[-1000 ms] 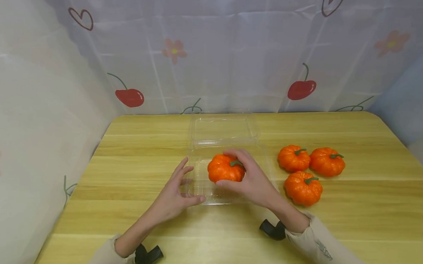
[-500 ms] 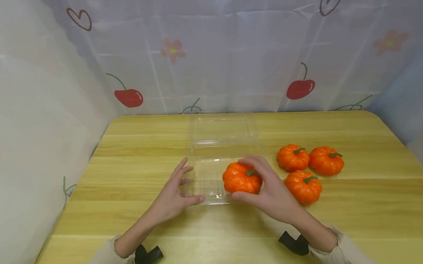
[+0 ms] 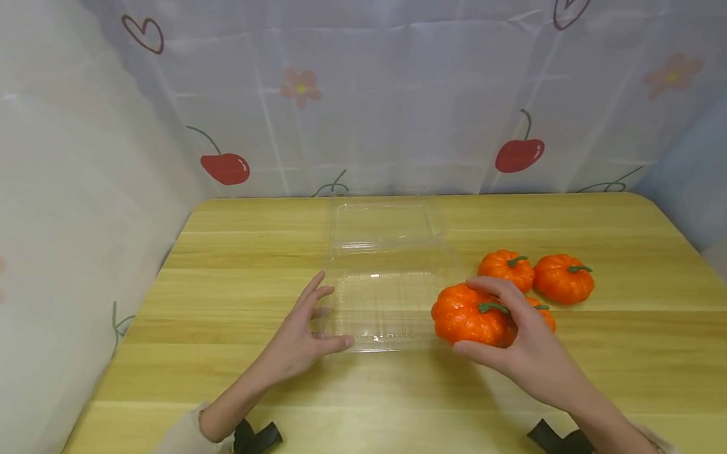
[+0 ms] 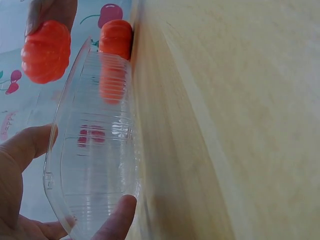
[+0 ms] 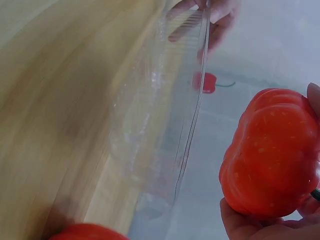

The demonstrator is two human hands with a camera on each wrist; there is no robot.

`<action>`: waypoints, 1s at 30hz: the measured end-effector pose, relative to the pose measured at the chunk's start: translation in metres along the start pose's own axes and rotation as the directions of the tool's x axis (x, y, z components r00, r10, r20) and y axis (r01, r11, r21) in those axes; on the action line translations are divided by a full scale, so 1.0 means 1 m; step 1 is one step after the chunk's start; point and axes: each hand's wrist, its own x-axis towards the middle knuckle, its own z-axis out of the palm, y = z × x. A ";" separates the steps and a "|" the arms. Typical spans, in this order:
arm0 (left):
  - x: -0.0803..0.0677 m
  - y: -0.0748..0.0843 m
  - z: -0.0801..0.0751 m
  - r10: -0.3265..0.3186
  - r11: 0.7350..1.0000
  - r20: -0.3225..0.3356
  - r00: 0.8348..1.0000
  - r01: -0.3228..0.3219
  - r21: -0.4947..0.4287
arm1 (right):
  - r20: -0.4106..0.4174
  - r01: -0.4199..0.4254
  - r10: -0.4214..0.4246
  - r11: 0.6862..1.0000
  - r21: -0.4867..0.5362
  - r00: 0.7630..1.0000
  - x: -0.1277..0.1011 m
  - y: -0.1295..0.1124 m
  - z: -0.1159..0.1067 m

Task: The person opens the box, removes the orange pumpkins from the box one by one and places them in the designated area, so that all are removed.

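Observation:
My right hand grips a small orange toy pumpkin with a green stem, thumb and fingers on its sides. It is raised just right of a clear plastic clamshell container, overlapping another pumpkin. The right wrist view shows the gripped pumpkin beside and above the container's rim. My left hand rests against the container's front left corner, fingers spread and fairly straight. In the left wrist view its thumb touches the rim, and a fingertip lies against the container's outer side.
Two more orange pumpkins stand side by side farther right. The container's lid lies folded open toward the back. A patterned curtain hangs behind the wooden table. Black straps show under both wrists.
My right hand has carried the pumpkin from over the container to the right, beyond its edge, now covering much of the front pumpkin. The left hand and container have stayed put.

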 end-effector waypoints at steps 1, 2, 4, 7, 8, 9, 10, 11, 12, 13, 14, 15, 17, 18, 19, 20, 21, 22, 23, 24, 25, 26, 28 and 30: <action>0.000 0.000 0.000 0.000 1.000 0.000 1.000 0.000 0.000 | -0.010 0.010 -0.010 1.000 0.000 1.000 -0.002 0.001 -0.002; 0.000 0.000 0.000 -0.001 1.000 0.001 1.000 0.001 0.000 | -0.022 0.019 -0.019 1.000 -0.006 1.000 -0.004 0.001 -0.004; 0.000 0.000 0.000 -0.001 1.000 0.001 1.000 0.001 0.001 | -0.042 0.034 -0.035 0.999 -0.011 0.999 -0.008 0.003 -0.006; 0.000 0.000 0.000 -0.001 1.000 0.001 1.000 0.001 0.003 | -0.069 0.050 -0.052 0.998 -0.039 0.996 -0.013 0.005 -0.010; 0.000 0.000 0.000 0.000 1.000 0.001 1.000 0.000 0.003 | -0.075 0.049 -0.053 0.998 -0.048 0.996 -0.015 0.006 -0.012; 0.000 0.000 0.000 0.000 1.000 0.001 1.000 0.000 0.002 | -0.079 0.046 -0.051 0.997 -0.058 0.996 -0.016 0.007 -0.014; 0.000 0.000 0.000 -0.001 1.000 0.002 1.000 0.001 0.003 | -0.083 0.044 -0.049 0.997 -0.064 0.995 -0.018 0.007 -0.016; 0.000 0.000 0.000 0.000 1.000 0.001 1.000 0.000 0.003 | -0.085 0.040 -0.046 0.997 -0.066 0.995 -0.019 0.008 -0.018; 0.000 0.000 0.001 -0.001 1.000 0.002 1.000 0.001 0.004 | -0.089 0.035 -0.041 0.997 -0.069 0.995 -0.021 0.009 -0.020; 0.000 0.000 0.001 -0.002 1.000 0.001 1.000 0.002 0.006 | -0.091 0.029 -0.034 0.998 -0.064 0.995 -0.023 0.009 -0.022; 0.000 0.000 0.001 -0.003 1.000 0.002 1.000 0.003 0.007 | -0.095 0.022 -0.029 0.997 -0.069 0.995 -0.024 0.010 -0.024; 0.000 0.000 0.001 -0.005 1.000 0.002 1.000 0.005 0.009 | -0.100 0.019 -0.026 0.997 -0.071 0.995 -0.026 0.011 -0.027; 0.000 0.000 0.001 -0.004 1.000 -0.001 1.000 0.004 0.012 | -0.116 0.013 -0.022 0.997 -0.080 0.993 -0.028 0.012 -0.031; -0.001 0.000 0.001 -0.005 1.000 -0.001 1.000 0.005 0.014 | -0.125 0.010 -0.021 0.996 -0.088 0.992 -0.030 0.013 -0.033; -0.001 0.000 0.001 -0.005 1.000 -0.001 1.000 0.005 0.013 | -0.134 0.003 -0.015 0.996 -0.094 0.991 -0.031 0.015 -0.036; -0.001 0.000 0.001 -0.007 1.000 -0.001 1.000 0.007 0.013 | -0.143 -0.007 -0.008 0.994 -0.107 0.990 -0.033 0.016 -0.038; -0.001 0.000 0.001 -0.007 1.000 -0.002 1.000 0.007 0.012 | -0.153 -0.017 0.000 0.994 -0.110 0.988 -0.034 0.018 -0.040; -0.001 0.000 0.001 -0.007 1.000 -0.003 1.000 0.007 0.012 | -0.159 -0.027 0.008 0.992 -0.119 0.987 -0.036 0.019 -0.043; -0.001 0.000 0.001 -0.010 1.000 -0.003 1.000 0.010 0.012 | -0.163 -0.040 0.019 0.991 -0.127 0.986 -0.038 0.021 -0.045; -0.002 0.000 0.001 -0.012 1.000 -0.004 1.000 0.012 0.012 | -0.166 -0.053 0.030 0.989 -0.137 0.986 -0.040 0.023 -0.048; -0.002 0.000 0.001 -0.012 1.000 -0.004 1.000 0.012 0.011 | -0.170 -0.068 0.042 0.987 -0.145 0.985 -0.042 0.026 -0.050; -0.002 0.000 0.001 -0.013 1.000 -0.004 1.000 0.013 0.010 | -0.175 -0.080 0.052 0.985 -0.153 0.983 -0.044 0.028 -0.052; -0.002 0.000 0.001 -0.014 1.000 -0.004 1.000 0.014 0.009 | -0.192 -0.094 0.062 0.982 -0.166 0.980 -0.049 0.034 -0.057; -0.002 0.000 0.001 -0.012 1.000 -0.001 1.000 0.012 0.005 | -0.213 -0.111 0.071 0.977 -0.180 0.974 -0.055 0.041 -0.061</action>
